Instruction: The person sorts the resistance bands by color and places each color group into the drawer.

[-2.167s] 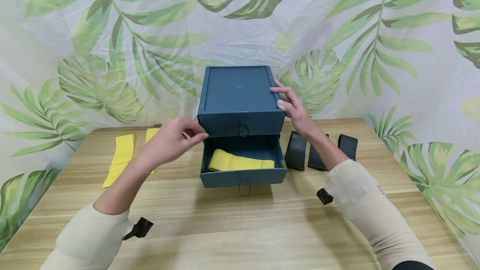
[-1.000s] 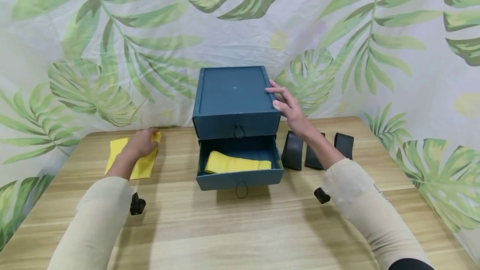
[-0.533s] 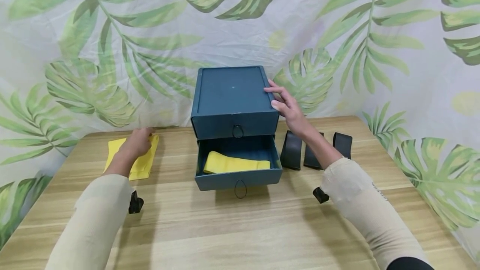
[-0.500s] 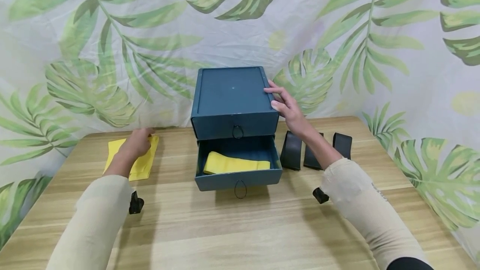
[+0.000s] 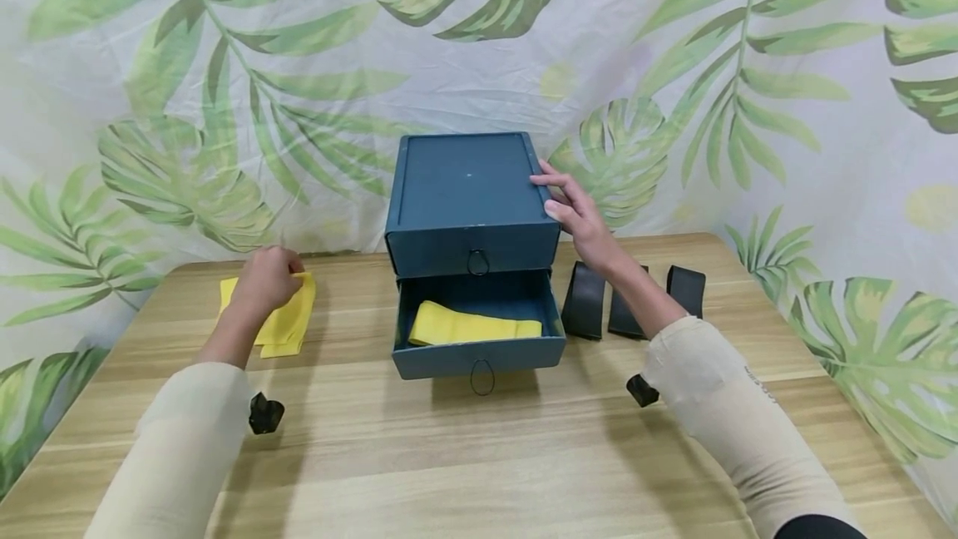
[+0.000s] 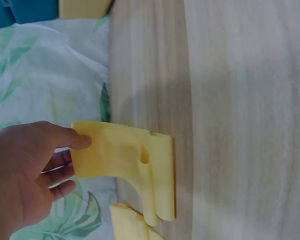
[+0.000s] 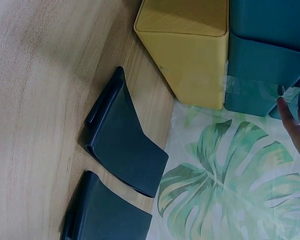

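My left hand (image 5: 268, 279) is at the table's back left. In the left wrist view its thumb and fingers pinch one end of a folded yellow band (image 6: 102, 150), raised while its other folds rest on the wood. Beside it lies a second yellow band (image 6: 126, 222). A blue two-drawer cabinet (image 5: 467, 181) stands at the centre back, its lower drawer (image 5: 479, 362) pulled out with another yellow band (image 5: 471, 326) inside. With extended fingers, my right hand (image 5: 587, 227) rests against the cabinet's upper right edge.
Several folded black bands lie right of the cabinet, such as the nearest black band (image 5: 584, 304) and the farthest black band (image 5: 684, 289). A yellow box (image 7: 190, 65) sits beneath the blue cabinet in the right wrist view. A leaf-patterned cloth (image 5: 322, 106) hangs behind the table.
My left hand has gone from beside the open drawer to the yellow band at the left, now pinching and slightly lifting its end. My right hand keeps its place on the cabinet.
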`<state>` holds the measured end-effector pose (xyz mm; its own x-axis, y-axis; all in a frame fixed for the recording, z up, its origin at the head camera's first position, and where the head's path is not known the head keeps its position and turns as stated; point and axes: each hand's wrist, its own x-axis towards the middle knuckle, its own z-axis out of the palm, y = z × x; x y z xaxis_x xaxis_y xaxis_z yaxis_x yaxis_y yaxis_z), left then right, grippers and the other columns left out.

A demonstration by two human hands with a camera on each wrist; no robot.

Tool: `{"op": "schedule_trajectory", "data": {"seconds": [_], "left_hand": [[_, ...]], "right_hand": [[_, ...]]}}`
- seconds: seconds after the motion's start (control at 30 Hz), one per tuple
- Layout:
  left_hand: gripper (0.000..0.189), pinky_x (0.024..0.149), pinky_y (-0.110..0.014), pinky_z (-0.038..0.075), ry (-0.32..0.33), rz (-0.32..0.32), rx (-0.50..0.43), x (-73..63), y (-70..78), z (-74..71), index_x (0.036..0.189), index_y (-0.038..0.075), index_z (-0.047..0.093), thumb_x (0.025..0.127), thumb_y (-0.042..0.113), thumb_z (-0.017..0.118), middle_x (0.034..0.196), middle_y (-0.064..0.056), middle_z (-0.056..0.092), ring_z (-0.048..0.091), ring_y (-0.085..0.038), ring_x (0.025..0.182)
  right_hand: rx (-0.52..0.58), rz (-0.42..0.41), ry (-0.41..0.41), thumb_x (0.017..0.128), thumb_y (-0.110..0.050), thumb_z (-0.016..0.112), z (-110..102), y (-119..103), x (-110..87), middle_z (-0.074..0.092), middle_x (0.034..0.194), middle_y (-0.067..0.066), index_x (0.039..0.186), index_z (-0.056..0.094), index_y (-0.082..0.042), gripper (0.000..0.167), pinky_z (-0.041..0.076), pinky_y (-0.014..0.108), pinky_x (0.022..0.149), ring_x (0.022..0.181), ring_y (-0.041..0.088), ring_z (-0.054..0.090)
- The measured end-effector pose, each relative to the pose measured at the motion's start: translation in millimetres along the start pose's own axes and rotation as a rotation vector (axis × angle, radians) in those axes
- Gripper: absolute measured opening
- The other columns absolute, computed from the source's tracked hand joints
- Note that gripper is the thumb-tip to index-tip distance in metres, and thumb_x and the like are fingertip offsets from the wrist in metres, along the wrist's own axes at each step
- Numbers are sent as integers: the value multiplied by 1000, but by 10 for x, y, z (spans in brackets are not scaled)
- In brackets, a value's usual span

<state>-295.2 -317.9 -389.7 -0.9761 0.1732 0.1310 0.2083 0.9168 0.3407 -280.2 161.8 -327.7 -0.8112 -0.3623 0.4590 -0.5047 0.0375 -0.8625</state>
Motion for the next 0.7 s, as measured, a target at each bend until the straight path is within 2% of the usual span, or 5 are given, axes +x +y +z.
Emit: {"op": "schedule_trajectory", "data": {"seconds": [0.23, 0.4, 0.53, 0.63, 0.7], "left_hand": [[13, 74, -56, 52, -11, 34, -64, -90, 135, -122, 98, -14, 65, 92, -2, 64, 93, -30, 66, 63, -44, 85], [14, 61, -44, 46, 28, 109, -113, -144, 265, -285, 99, -9, 54, 89, -4, 62, 83, -23, 60, 55, -31, 68], [17, 59, -37, 40, 22, 146, -171, -193, 410, -445, 101, -2, 48, 91, -7, 62, 86, -20, 57, 50, -24, 67], [11, 63, -39, 44, 0, 145, -206, -226, 517, -549, 101, 0, 53, 96, -6, 61, 94, -22, 59, 54, -29, 73], [5, 70, -42, 50, -13, 138, -228, -251, 580, -606, 103, -1, 58, 99, -4, 60, 103, -26, 62, 64, -41, 86]], "right_hand": [[-1, -1, -1, 103, -22, 44, -10, 1, -6, 13, 172, 16, 148, 42, 6, 53, 29, 67, 117, 155, 44, 19], [6, -2, 1, 103, -23, 44, -7, 4, -5, 13, 173, 15, 148, 42, 6, 54, 30, 68, 116, 155, 44, 20], [8, -2, 0, 103, -22, 44, -4, 5, -3, 13, 173, 16, 148, 42, 7, 53, 29, 68, 116, 156, 44, 19], [8, -1, 0, 103, -22, 44, -1, 2, -4, 13, 172, 16, 147, 42, 7, 53, 28, 68, 117, 156, 44, 18], [5, -1, 1, 103, -22, 44, 0, 0, -7, 13, 172, 16, 147, 42, 7, 53, 27, 68, 117, 156, 44, 17]]}}
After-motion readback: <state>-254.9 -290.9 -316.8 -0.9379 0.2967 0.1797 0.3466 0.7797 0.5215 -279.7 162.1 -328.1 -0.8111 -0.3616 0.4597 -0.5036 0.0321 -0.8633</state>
